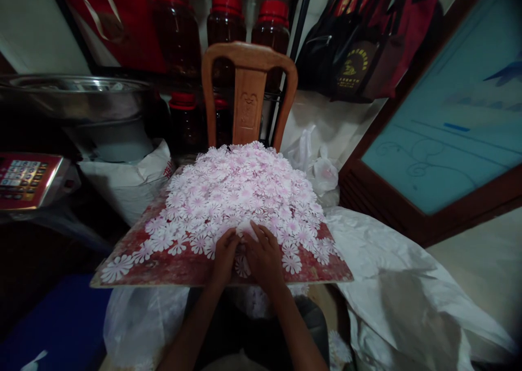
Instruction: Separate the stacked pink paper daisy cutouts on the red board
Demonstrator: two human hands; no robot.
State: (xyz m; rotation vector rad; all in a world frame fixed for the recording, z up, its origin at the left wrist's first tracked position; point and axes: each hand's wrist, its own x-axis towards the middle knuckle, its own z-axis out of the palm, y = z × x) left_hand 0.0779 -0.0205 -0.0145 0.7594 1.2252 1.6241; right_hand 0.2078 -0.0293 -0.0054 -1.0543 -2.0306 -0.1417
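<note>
A broad heap of flat white flower cutouts [244,180] with pinkish-purple centres covers most of a worn red board [183,270]. At the near side of the heap, my left hand [225,251] has its fingers bent and pinched on the left edge of a pale flower cutout [246,228]. My right hand [262,251] grips the same cutout from the right, fingers curled over it. Whether it is one layer or a small stack, I cannot tell. Below, between my wrists, another flower cutout [242,266] lies on the board.
Behind the board stands a carved wooden chair [247,99], with red-lidded jars [226,20] on a shelf beyond. A metal basin [77,96] is at left above a white sack [126,183]. White sheeting [387,267] spreads at right. Clear plastic [142,322] hangs under the board's front edge.
</note>
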